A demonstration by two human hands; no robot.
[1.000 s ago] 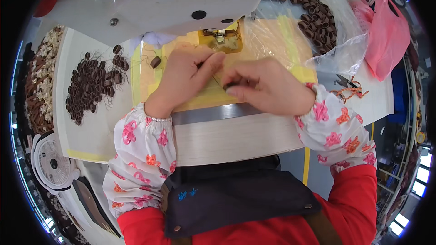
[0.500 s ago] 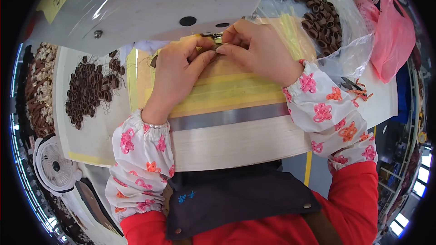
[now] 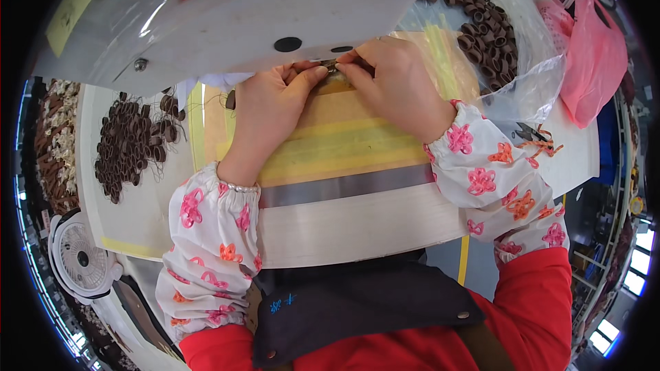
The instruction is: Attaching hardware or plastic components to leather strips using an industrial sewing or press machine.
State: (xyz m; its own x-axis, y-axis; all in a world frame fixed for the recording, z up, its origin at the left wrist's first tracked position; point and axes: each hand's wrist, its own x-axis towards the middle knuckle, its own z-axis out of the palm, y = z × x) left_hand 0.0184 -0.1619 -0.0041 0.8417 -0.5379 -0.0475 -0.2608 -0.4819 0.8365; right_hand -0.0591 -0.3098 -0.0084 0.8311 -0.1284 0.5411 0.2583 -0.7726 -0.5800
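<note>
2 hands are positioned below the front edge of the machine (image 3: pixel 261 17), with the fingertips of both brought close together. The left hand (image 3: pixel 269 106) is partly curled, its thumb drawn toward the forefinger. The right hand (image 3: pixel 404 84) is curled likewise. Whether anything is pinched by either hand cannot be told; the view is obstructed by the machine and the fingers. 1 brown loop (image 3: pixel 231 100) is located just beside the left hand. A pile of loops (image 3: pixel 130 139) with loose threads is spread at left. Bagged loops (image 3: pixel 491 55) are contained in a clear bag (image 3: pixel 540 82) at right. Scissors (image 3: pixel 528 131) and orange cord (image 3: pixel 544 143) are placed near the right sleeve (image 3: pixel 491 172).
</note>
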